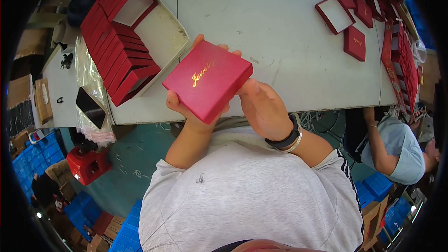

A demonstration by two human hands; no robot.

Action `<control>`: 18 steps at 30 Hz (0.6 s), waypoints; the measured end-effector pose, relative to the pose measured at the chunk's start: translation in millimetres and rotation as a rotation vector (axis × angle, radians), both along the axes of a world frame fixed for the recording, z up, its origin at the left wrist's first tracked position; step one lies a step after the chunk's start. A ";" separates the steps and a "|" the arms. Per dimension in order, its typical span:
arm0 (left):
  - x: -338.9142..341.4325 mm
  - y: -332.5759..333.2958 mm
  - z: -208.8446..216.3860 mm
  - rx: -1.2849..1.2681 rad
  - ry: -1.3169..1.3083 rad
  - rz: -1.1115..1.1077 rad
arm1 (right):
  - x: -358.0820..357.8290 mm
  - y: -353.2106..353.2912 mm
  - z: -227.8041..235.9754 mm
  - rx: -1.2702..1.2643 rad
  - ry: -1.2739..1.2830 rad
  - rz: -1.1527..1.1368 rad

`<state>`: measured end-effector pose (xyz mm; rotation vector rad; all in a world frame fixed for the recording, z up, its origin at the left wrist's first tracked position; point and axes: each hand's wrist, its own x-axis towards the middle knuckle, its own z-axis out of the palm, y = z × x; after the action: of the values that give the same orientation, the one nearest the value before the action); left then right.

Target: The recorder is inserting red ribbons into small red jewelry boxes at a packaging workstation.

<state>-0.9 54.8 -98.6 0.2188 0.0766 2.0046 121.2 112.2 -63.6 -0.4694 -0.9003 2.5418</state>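
Note:
A square red gift box (210, 79) with gold lettering on its lid is tilted over the table's front edge. My left hand (173, 102) grips it from beneath and the left side; fingertips show past its far edge. My right hand (266, 112) is at the box's right corner, its thumb against the side and its other fingers partly hidden behind the box. A dark band and a light bangle circle my right wrist. The underside of the box is out of sight.
At left, a shallow white tray (171, 23) holds several red boxes (123, 60) in rows. A phone (91, 107) lies on clear plastic bags (86, 72). More red boxes and lids (335, 15) are at the far right. A co-worker (394, 147) sits at right; a red stool (87, 164) stands at left.

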 end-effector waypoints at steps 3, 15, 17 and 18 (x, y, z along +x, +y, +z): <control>-4.6 0.9 16.8 -0.156 0.343 0.083 | -7.6 -2.6 17.2 0.000 -0.049 -0.003; -29.8 -12.8 -19.7 -0.275 0.030 0.083 | -64.3 66.1 38.7 0.250 0.143 -0.118; -30.8 -13.8 -21.2 -0.344 -0.044 0.034 | -101.9 65.3 63.3 0.290 0.078 -0.127; -29.2 -14.1 -23.2 -0.340 -0.041 0.045 | -130.5 59.5 68.3 0.282 -0.002 -0.180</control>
<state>-30.2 40.6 -121.8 -0.0423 0.3951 2.0036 -9.3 171.7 4.7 -0.4434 -1.1410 2.2099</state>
